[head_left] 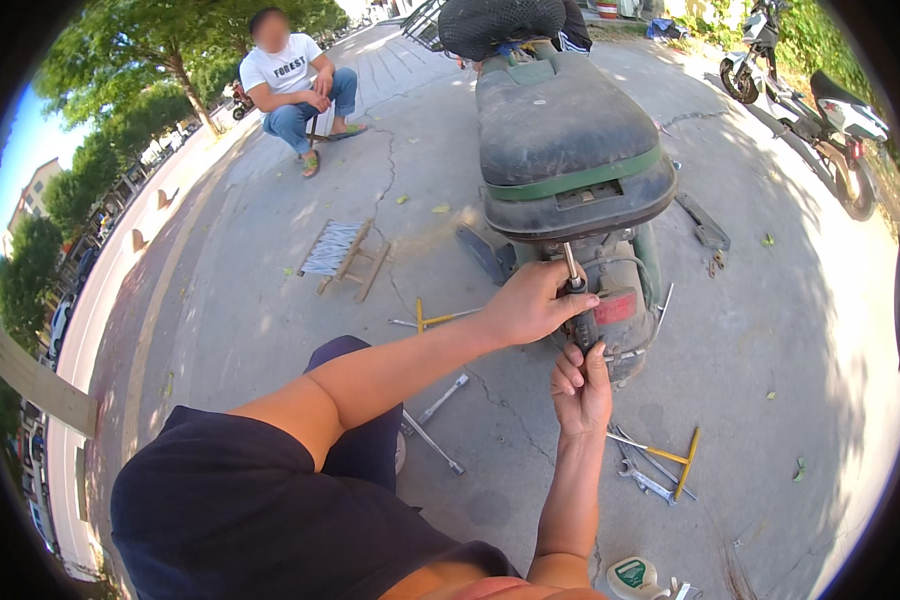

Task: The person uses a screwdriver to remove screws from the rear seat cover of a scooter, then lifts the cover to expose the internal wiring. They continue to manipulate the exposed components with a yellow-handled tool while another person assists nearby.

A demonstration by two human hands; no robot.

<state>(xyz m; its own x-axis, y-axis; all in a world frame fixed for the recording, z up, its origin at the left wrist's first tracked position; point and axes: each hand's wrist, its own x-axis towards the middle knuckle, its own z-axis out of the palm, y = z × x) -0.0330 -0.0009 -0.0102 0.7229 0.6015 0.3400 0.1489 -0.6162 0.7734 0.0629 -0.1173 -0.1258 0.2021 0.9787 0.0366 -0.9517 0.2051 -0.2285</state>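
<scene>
Behind the rear of a dusty scooter (570, 120) with a dark seat and green trim, my two hands work close together. My left hand (538, 302) is closed around the upper part of a dark cylindrical piece with a bright metal rod (572, 262) rising from it toward the seat's underside. Just below, the fingertips of my right hand (582, 390) pinch the lower end of that dark piece (585, 328). Whether it is a tool or a scooter part, I cannot tell. Right beside my hands is the red rear reflector (615, 307).
A yellow T-handle wrench (688, 464) lies with spanners (646, 482) at right. A cross wrench (435, 425) and another yellow-handled tool (420, 316) lie left. Beyond are a folding stool (340, 250), a seated person (295, 85), a removed dark panel (703, 222) and a parked scooter (820, 120).
</scene>
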